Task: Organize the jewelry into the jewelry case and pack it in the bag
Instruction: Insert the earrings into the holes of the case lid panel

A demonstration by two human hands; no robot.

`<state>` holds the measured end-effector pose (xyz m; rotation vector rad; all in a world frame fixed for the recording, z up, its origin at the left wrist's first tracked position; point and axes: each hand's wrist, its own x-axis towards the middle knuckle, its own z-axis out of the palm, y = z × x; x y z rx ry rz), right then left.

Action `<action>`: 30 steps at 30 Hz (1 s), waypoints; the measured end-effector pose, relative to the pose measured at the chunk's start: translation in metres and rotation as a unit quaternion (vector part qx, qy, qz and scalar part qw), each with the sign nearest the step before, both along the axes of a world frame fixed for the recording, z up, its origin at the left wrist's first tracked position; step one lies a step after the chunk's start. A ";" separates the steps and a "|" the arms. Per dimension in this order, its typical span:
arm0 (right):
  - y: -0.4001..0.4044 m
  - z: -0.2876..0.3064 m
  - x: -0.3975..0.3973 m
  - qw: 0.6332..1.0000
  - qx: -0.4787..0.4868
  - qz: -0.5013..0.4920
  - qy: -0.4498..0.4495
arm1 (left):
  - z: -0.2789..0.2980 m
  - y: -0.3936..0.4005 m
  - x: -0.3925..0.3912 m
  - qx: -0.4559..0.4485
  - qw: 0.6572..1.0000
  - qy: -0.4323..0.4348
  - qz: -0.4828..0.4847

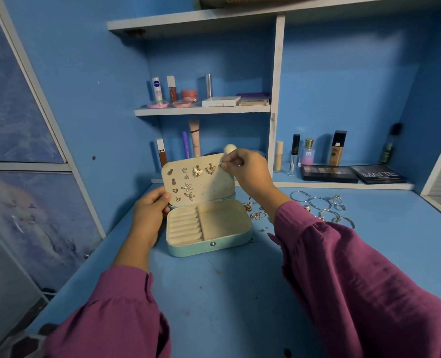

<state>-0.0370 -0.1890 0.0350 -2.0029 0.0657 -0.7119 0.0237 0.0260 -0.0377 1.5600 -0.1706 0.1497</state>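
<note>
A light blue jewelry case (206, 248) stands open on the blue desk, cream lining inside. Its upright lid (209, 187) carries several pinned earrings: pineapples, starfish, hearts and two butterflies (203, 170). My left hand (151, 210) grips the lid's lower left corner. My right hand (245, 169) is at the lid's upper right corner, pinching a small earring (221, 165) against the lining. The ring rolls (184, 224) and the side compartment (223, 223) in the base hold nothing. Loose silver hoops and rings (322, 208) and small gold pieces (254, 213) lie on the desk right of the case. No bag is in view.
Cosmetics line the shelves behind: tubes and jars on the upper shelf (201, 109), bottles (309, 153) and two dark palettes (353, 174) on the lower right ledge. A panelled cupboard door (20, 151) stands at the left. Bare desk (227, 293) lies in front of the case.
</note>
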 end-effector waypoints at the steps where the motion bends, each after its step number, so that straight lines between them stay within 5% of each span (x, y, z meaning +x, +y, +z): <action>1: 0.000 -0.001 0.000 1.000 0.002 0.001 0.000 | 0.000 0.000 0.000 0.001 1.000 0.002 0.000; 17: -0.001 0.004 -0.001 0.998 0.036 -0.012 0.053 | 0.003 0.001 -0.005 -0.004 1.000 0.020 0.000; 30: -0.021 0.004 -0.046 0.966 0.179 0.125 0.142 | 0.028 0.003 -0.023 -0.067 0.997 -0.020 0.016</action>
